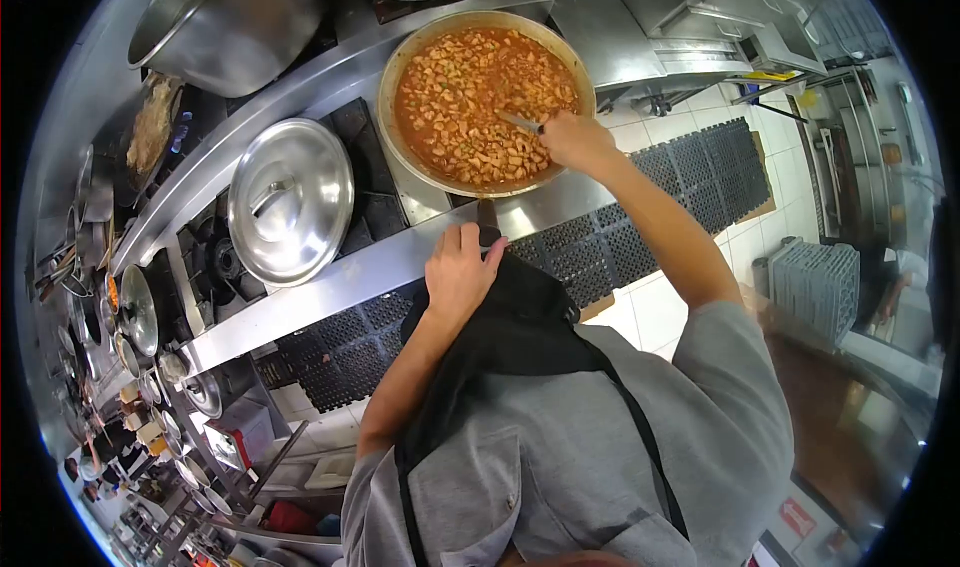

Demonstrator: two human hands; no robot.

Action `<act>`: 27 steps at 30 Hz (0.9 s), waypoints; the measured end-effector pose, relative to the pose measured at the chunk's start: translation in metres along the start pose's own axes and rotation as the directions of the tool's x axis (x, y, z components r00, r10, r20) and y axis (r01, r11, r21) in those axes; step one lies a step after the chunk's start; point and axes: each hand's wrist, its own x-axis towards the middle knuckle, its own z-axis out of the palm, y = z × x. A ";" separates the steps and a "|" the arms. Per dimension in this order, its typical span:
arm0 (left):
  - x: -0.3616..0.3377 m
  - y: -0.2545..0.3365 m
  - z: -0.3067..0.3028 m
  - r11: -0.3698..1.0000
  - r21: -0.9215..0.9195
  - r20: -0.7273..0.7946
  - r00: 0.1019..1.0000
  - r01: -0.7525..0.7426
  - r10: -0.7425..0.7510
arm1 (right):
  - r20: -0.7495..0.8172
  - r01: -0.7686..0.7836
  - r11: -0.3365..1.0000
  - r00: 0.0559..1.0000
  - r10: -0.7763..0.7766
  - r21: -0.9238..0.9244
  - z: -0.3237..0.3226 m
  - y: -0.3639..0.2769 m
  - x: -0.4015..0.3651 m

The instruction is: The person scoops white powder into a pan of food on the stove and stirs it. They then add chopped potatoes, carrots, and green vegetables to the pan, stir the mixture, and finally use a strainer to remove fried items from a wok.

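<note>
The right hand [575, 142] is clenched around the handle of a metal spoon [520, 122], whose tip sits in the orange, chunky stew filling the wide pan [400, 62]. The left hand [460, 272] is at the near side of the pan, fingers curled over a fold of black cloth [525, 317] just at the end of the pan's dark handle [487, 212]. Left of the pan a round steel lid [290, 200] lies on a burner. Beyond that, further left of the pan, stands a big steel pot [235, 22]. Right of the pan, black floor mats [690, 182] cover the tiles.
</note>
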 end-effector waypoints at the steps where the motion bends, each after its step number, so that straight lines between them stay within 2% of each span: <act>1: 0.001 -0.001 0.000 1.000 -0.006 0.000 1.000 0.010 -0.010 | 0.025 -0.011 0.998 1.000 0.009 0.060 -0.001 -0.001 -0.008; 4: 0.000 -0.003 0.000 1.000 -0.008 -0.018 1.000 0.022 -0.022 | 0.000 0.000 0.998 1.000 0.000 -0.055 -0.012 0.037 -0.034; 5: -0.002 -0.004 -0.001 0.999 -0.007 -0.018 0.999 0.032 -0.032 | -0.041 -0.043 0.998 0.998 0.040 -0.053 -0.016 0.047 -0.035; 8: 0.000 -0.006 0.000 0.999 -0.027 -0.027 0.999 0.025 -0.025 | -0.116 -0.050 0.994 0.993 0.038 -0.101 -0.018 0.034 -0.009; 10: -0.003 -0.005 -0.002 1.000 -0.001 -0.010 1.000 0.022 -0.022 | -0.097 -0.040 0.996 0.995 0.032 -0.079 -0.012 0.013 -0.003; 12: -0.004 -0.006 -0.002 1.000 0.005 -0.006 1.000 0.020 -0.020 | -0.027 0.066 0.997 0.997 -0.067 -0.050 0.004 0.009 -0.001; 13: -0.003 -0.007 -0.002 1.000 0.011 -0.009 1.000 0.020 -0.020 | 0.002 0.061 0.998 0.998 -0.061 -0.033 -0.001 0.019 -0.013; 15: -0.002 -0.005 -0.003 1.000 0.012 -0.020 1.000 0.021 -0.021 | -0.050 0.030 0.998 0.998 -0.034 -0.063 -0.004 0.053 -0.025; 17: -0.003 -0.005 -0.006 1.000 0.017 -0.032 0.999 0.018 -0.017 | -0.116 -0.028 0.990 0.993 0.012 -0.139 -0.013 0.057 -0.023; 21: -0.004 -0.006 -0.003 0.999 0.031 -0.028 1.000 -0.004 0.005 | -0.071 0.041 0.991 0.996 -0.051 -0.126 -0.003 0.014 0.014; 24: -0.003 -0.005 -0.005 0.999 0.042 -0.043 0.999 -0.008 0.010 | 0.008 0.082 0.995 0.997 -0.082 -0.061 -0.001 0.025 -0.018; 26: -0.002 -0.005 -0.008 0.999 0.037 -0.066 0.998 -0.006 0.008 | -0.061 0.090 0.993 0.994 -0.095 -0.078 0.004 0.053 -0.029; 27: -0.002 -0.003 -0.007 0.999 0.032 -0.075 0.997 -0.004 0.007 | -0.101 0.046 0.993 0.993 -0.057 -0.111 0.000 0.059 -0.027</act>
